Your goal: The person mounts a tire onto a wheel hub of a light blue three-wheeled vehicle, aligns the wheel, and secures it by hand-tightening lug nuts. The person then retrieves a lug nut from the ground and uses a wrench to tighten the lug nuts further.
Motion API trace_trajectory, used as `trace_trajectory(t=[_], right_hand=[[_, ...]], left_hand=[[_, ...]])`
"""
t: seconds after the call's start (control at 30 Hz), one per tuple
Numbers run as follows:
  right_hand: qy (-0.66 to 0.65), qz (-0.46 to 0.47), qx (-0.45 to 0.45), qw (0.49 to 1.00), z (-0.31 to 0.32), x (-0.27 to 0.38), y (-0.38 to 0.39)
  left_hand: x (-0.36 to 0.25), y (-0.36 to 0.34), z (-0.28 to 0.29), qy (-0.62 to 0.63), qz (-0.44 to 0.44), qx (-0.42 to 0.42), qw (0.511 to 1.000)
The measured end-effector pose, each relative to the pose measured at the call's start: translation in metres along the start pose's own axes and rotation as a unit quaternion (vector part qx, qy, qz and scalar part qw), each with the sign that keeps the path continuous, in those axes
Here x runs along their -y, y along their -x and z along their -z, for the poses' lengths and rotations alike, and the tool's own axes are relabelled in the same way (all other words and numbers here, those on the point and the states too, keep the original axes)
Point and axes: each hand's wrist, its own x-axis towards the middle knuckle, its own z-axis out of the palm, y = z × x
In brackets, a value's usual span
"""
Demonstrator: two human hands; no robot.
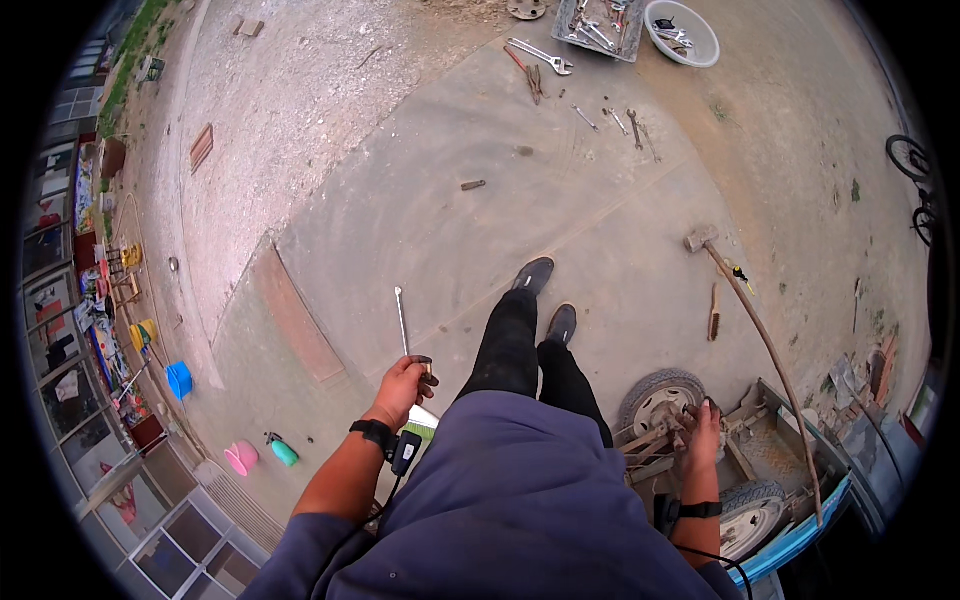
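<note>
My left hand is closed, with dirty fingertips pinching a small brownish metal piece whose kind is too small to make out. Just beyond it a long silver wrench points away, its near end hidden at the hand; whether they touch is unclear. My right hand is raised on the right with its fingers curled, beside the wheel and rusty axle of a blue cart. Anything within those fingers is too dark and small to name.
A long-handled sledgehammer leans against the cart. Nearby lies a wire brush. Farther off are an adjustable wrench, pliers, a grey tool tray and a white basin. A rusty plank lies left.
</note>
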Motion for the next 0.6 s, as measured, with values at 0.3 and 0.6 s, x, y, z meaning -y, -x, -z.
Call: trace_trajectory(t=[0.3,0.6], right_hand=[[0.175,0.1,0.137,0.97,-0.072,0.067,-0.02],[0.3,0.085,0.148,0.939,-0.083,0.057,-0.019]], left_hand=[[0.145,0.038,-0.011,0.134,0.035,-0.036,0.99],[0.249,0.068,-0.03,0.232,0.077,-0.073,0.967]])
